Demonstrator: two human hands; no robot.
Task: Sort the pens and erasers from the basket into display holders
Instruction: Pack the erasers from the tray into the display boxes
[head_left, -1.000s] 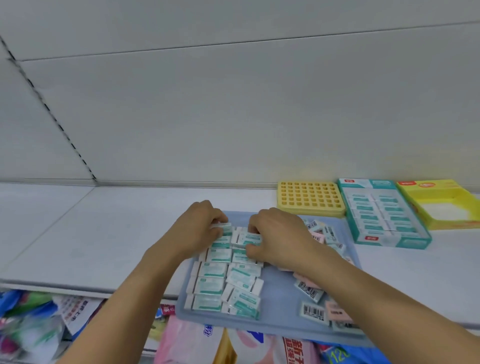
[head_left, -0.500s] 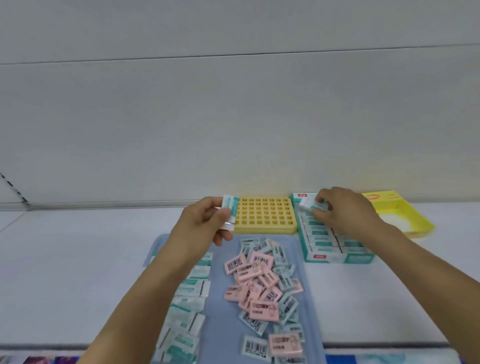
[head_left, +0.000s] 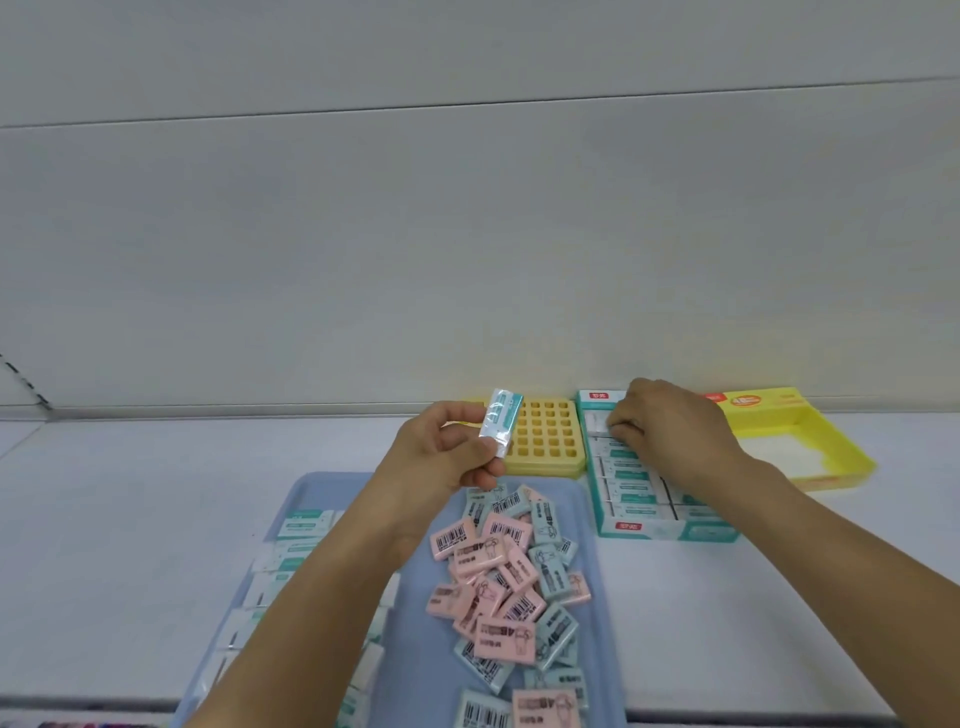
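Observation:
My left hand (head_left: 447, 457) holds a white-and-teal wrapped eraser (head_left: 501, 422) upright above the blue tray (head_left: 415, 597), in front of the yellow pen holder (head_left: 545, 441). My right hand (head_left: 670, 426) is pressed down, fingers curled, on the top rows of the teal eraser display box (head_left: 654, 519); whether it grips an eraser there I cannot tell. A loose pile of pink and light-blue erasers (head_left: 509, 582) lies in the tray's middle. White-and-teal erasers (head_left: 291, 540) lie in rows along its left side, partly hidden by my left forearm.
A yellow display box (head_left: 800, 441) with a white floor stands at the far right by the back wall. All the holders sit on a white shelf (head_left: 156, 493); its front edge runs along the bottom of the view.
Both hands left the tray's eraser rows. The left rose holding an eraser; the right carried one to the teal box and now presses down inside it. The view shifted right.

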